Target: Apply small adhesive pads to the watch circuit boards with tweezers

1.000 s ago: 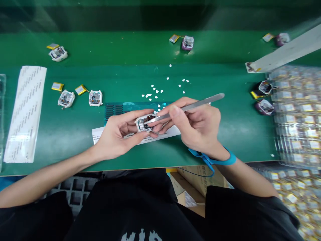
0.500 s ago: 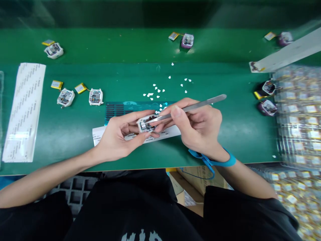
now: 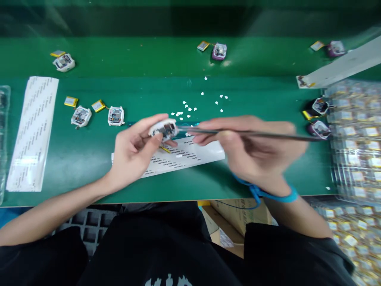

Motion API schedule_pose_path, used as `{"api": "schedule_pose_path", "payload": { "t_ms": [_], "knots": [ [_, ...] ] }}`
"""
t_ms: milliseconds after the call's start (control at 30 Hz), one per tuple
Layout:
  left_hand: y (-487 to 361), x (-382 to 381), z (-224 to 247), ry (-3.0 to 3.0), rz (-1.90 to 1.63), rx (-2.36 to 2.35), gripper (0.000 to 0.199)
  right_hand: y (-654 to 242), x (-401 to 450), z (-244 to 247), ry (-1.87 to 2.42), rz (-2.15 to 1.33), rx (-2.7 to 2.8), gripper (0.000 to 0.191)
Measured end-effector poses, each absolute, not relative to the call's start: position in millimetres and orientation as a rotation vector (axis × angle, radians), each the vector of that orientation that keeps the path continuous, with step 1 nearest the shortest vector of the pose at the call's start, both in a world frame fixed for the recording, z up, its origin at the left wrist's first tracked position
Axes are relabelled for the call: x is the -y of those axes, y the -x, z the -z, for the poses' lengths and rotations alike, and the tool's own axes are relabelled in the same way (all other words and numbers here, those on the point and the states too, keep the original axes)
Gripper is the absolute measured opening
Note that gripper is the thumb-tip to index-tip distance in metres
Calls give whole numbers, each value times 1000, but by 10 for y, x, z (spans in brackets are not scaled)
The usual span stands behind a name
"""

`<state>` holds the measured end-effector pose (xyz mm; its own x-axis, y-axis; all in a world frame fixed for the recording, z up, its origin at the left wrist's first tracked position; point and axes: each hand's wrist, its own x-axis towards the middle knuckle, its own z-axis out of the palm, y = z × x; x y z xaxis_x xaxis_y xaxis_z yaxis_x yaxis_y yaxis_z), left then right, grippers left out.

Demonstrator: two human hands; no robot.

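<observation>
My left hand (image 3: 135,147) grips a small white watch-like housing (image 3: 163,130), tilted so its open side with the circuit board shows. A yellow-edged battery (image 3: 165,149) hangs just beneath it. Between thumb and fingers of my right hand (image 3: 253,145) is a pair of metal tweezers (image 3: 262,135), smeared by motion and held nearly level. Their tips point left, close to the housing's right edge; whether they touch it I cannot tell. Under both hands lies a white printed sheet (image 3: 190,157). Several small white stickers (image 3: 189,109) are scattered beyond it.
Two white housings (image 3: 116,116) with batteries lie at left, near a long white printed strip (image 3: 32,135). More housings (image 3: 219,51) sit along the back. Dark and purple housings (image 3: 319,129) rest at right beside stacked clear trays (image 3: 354,139). A pale bar (image 3: 342,65) juts in at upper right.
The housing has moved up and left in my left hand and tilted. My right hand has shifted right, drawing the tweezers from inside the housing to its right edge. More printed sheet shows.
</observation>
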<state>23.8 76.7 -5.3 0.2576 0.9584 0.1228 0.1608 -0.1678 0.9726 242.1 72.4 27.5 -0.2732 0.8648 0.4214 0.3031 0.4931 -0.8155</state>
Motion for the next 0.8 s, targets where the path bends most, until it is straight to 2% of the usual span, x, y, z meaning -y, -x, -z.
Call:
{"api": "schedule_pose_path", "payload": {
  "t_ms": [67, 167, 400, 533, 700, 800],
  "knots": [
    [-198, -879, 84, -1541, -1209, -1080, 21, -2430, -789, -392, 1039, -632, 1914, 22],
    [-118, -1059, 153, -1486, -1425, -1015, 10, -2356, -897, -361, 956, -640, 2142, 19],
    [-29, -1179, 117, -1514, -1313, -1014, 7, -2189, -1045, 101, 968, -820, 2169, 23],
    [50, -1144, -85, -1836, -1088, -1053, 14, -2222, -1077, 115, 953, -834, 2160, 24],
    [194, -1093, -246, -2410, -410, -964, 19, -2312, -1153, 99, 880, -805, 2212, 25],
    [202, -1065, -204, -2503, -255, -949, 25, -2362, -1176, 100, 877, -747, 2241, 25]
  ]
}}
